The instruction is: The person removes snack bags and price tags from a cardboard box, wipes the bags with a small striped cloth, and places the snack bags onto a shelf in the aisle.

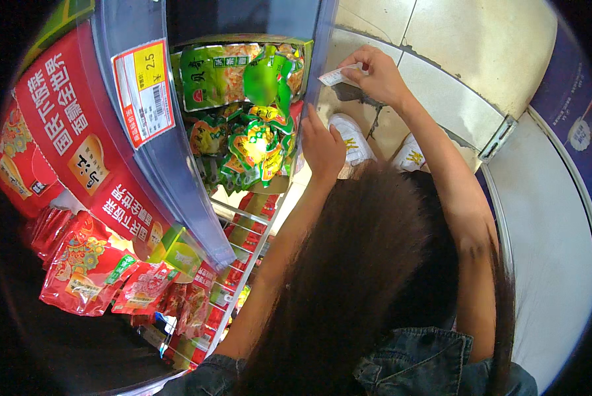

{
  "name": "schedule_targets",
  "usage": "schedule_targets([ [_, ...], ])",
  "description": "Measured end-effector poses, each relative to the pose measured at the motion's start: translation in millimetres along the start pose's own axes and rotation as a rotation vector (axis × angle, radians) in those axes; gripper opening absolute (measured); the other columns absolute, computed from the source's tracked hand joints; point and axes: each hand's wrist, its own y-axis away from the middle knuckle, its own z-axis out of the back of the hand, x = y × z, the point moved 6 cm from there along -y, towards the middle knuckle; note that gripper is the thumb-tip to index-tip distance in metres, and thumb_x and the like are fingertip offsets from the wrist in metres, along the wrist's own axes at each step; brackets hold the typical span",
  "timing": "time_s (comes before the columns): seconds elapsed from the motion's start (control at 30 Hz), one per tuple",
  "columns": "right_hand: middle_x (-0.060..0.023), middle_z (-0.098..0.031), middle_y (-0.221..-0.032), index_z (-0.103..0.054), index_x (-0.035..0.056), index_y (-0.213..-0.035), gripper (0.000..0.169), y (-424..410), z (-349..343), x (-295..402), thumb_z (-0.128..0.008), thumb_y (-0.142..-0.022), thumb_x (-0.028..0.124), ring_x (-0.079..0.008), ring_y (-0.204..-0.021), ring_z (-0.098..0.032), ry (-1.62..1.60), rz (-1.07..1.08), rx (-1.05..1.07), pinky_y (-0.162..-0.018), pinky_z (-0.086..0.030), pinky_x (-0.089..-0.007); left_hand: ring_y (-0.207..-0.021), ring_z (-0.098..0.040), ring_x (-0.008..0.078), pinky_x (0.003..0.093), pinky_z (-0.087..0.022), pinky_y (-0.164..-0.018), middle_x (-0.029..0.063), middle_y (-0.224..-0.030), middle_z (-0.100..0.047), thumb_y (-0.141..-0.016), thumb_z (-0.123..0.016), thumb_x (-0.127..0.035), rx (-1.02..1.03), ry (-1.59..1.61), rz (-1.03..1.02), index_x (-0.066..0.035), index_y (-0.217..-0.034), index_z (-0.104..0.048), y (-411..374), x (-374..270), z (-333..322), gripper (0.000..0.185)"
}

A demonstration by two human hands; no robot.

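Observation:
My right hand (380,74) pinches a small printed paper label (339,75) between thumb and fingers, above the tiled floor and beside the shelf's edge. Lower down, my left hand (321,143) is at the blue plastic shelf-edge strip (314,94), its thumb apart from its fingers and nothing seen in its grasp. Whether the fingertips press on the strip is hard to tell. Just left of that hand, green food packets (256,143) fill an open display box. A larger green pouch (212,76) lies behind them.
A price tag (145,94) with a yellow panel sits in another blue strip. Red display boxes (78,114) and red food packets (80,267) occupy the left. Below is a wire rack (246,247). White shoes (348,138) stand on the tiles; a grey panel (543,213) borders the right.

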Motion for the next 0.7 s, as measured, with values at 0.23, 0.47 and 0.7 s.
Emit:
schedule_targets([
  [0.23, -0.0131, -0.066, -0.076, -0.069, 0.007, -0.09, 0.014, -11.0, -8.5, -2.9, -0.065, -0.077, 0.01, -0.0264, -0.069, -0.064, -0.162, -0.113, 0.101, -0.066, -0.051, -0.0345, -0.101, -0.052, 0.0401, 0.0454, -0.044, -0.086, 0.0234, -0.108, -0.049, -0.08, -0.055, -0.009, -0.065, 0.029, 0.047, 0.004, -0.132, -0.035, -2.3, 1.0, 4.0, 0.057],
  [0.47, -0.0074, -0.057, -0.097, -0.067, 0.0095, -0.085, 0.022, -7.6, -18.3, 34.6, -0.064, -0.068, -0.004, -0.0274, -0.088, -0.059, 0.188, 0.463, 0.023, -0.071, -0.051, -0.0337, -0.079, -0.054, 0.0289, 0.038, -0.047, -0.068, 0.0158, -0.084, -0.052, -0.077, -0.051, -0.001, -0.074, 0.353, -0.052, 0.006, -0.123, -0.042, -8.2, 12.1, -0.6, 0.047],
  [0.7, -0.0009, -0.052, -0.086, -0.07, 0.0139, -0.075, 0.014, 0.7, -47.1, 55.2, -0.063, -0.064, 0.01, -0.0179, -0.088, -0.054, 0.487, 0.627, -0.062, -0.071, -0.049, -0.0315, -0.071, -0.057, 0.0279, 0.0375, -0.047, -0.062, 0.0141, -0.089, -0.052, -0.076, -0.054, -0.005, 0.051, 0.368, -0.016, 0.0, -0.13, -0.038, -7.9, 14.6, -8.3, 0.057],
])
